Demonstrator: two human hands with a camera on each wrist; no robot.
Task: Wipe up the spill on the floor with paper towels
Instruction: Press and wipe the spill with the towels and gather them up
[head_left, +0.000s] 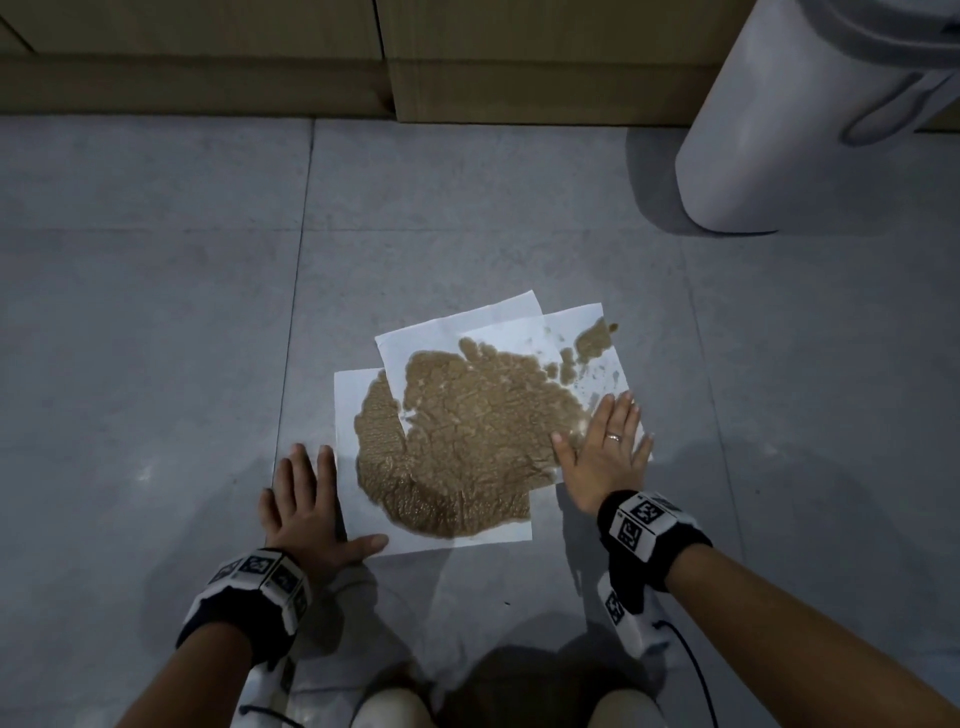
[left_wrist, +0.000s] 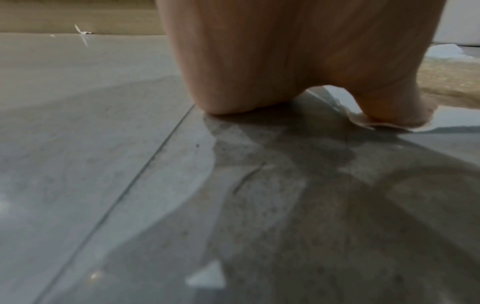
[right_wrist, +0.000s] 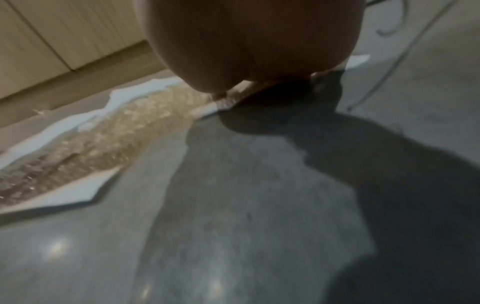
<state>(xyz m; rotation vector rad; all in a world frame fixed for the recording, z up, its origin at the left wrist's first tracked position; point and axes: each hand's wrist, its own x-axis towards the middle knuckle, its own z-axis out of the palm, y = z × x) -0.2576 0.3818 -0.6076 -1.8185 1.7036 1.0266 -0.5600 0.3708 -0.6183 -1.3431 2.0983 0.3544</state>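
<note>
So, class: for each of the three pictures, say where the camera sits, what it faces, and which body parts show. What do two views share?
Head: above, facing down at the stained paper towels; left hand and right hand lie flat.
Left wrist: near the floor, facing along the palm.
Right wrist: low too, behind the right palm.
Shared: both wrist views show the brown stain.

We wear a thick dark band on each wrist. The left wrist band (head_left: 249, 597) has white blocks on top with small black and white square patterns. The right wrist band (head_left: 647, 530) has the same kind of white block with square patterns. A thin black cable (head_left: 691, 670) runs down from it. Our arms are bare. The right hand (head_left: 605, 449) has a thin ring (head_left: 613, 437) on one finger. The left hand (head_left: 306, 514) wears no ring that we can see.
</note>
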